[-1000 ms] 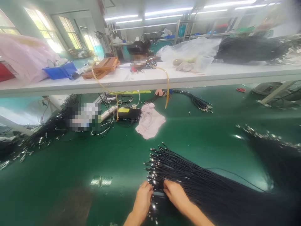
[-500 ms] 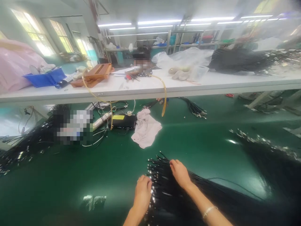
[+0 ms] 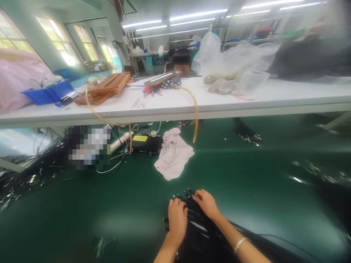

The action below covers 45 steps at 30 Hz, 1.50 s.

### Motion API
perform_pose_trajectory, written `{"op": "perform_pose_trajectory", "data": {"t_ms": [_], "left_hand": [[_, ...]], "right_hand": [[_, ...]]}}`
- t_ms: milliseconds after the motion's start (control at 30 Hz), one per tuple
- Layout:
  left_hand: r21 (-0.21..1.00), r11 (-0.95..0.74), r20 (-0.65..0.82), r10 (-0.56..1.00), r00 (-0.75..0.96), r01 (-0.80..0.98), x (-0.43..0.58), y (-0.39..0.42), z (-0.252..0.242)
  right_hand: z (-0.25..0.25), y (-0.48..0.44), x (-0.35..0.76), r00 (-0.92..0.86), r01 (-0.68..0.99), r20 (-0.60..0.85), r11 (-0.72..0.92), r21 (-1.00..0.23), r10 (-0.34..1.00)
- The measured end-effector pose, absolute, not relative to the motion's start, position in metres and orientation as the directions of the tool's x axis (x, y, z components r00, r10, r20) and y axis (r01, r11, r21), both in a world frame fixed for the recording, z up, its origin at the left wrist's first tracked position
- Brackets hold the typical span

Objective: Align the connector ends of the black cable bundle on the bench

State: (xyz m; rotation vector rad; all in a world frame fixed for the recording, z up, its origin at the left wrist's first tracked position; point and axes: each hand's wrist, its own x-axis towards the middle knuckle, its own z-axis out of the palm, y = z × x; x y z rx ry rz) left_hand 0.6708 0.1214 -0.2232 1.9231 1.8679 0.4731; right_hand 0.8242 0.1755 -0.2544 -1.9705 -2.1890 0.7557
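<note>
A thick bundle of black cables (image 3: 201,235) lies across the green tabletop in front of me, its metal-tipped ends pointing away. My left hand (image 3: 177,218) has its fingers curled over the left side of the bundle near the tips. Close by, my right hand (image 3: 206,204) pinches at the far ends of some cables, thumb and fingers bent inward. The exact strands in each hand are hidden by the fingers. A bracelet (image 3: 241,244) circles my right wrist.
Beyond the hands lie a pale crumpled cloth (image 3: 174,155) and a black box (image 3: 145,143) with a yellow label. A white raised shelf (image 3: 170,104) crosses behind, with a yellow tube (image 3: 196,113) hanging from it. More black cables (image 3: 33,170) lie left; another person (image 3: 181,60) sits beyond.
My left hand has moved up and to the right, onto the bundle's tips and nearer my right hand. The cable ends are now less spread out. The head view has shifted slightly.
</note>
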Motion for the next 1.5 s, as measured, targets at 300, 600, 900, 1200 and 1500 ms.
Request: {"op": "perform_pose_trajectory", "data": {"t_ms": [300, 600, 900, 1200, 1500], "left_hand": [[0.441, 0.2, -0.228, 0.968, -0.107, 0.875, 0.683, 0.134, -0.23], [0.425, 0.229, -0.314, 0.945, -0.095, 0.876, 0.684, 0.143, -0.223], [0.464, 0.236, -0.336, 0.939, -0.077, 0.854, 0.68, 0.143, -0.219], [0.549, 0.274, -0.311, 0.944, -0.112, 0.79, 0.678, 0.136, -0.226], [0.689, 0.342, -0.326, 0.934, -0.148, 0.639, 0.665, 0.141, -0.235]], "right_hand": [[-0.255, 0.183, 0.808, -0.09, 0.877, -0.224, -0.029, -0.479, 0.971], [-0.247, 0.187, 0.792, -0.089, 0.855, -0.243, -0.051, -0.516, 0.966], [-0.232, 0.189, 0.813, -0.26, 0.828, -0.315, 0.043, -0.559, 0.913], [-0.235, 0.191, 0.808, -0.252, 0.899, -0.413, 0.054, -0.434, 0.875], [-0.233, 0.188, 0.811, -0.331, 0.899, -0.375, 0.169, -0.403, 0.866]]}}
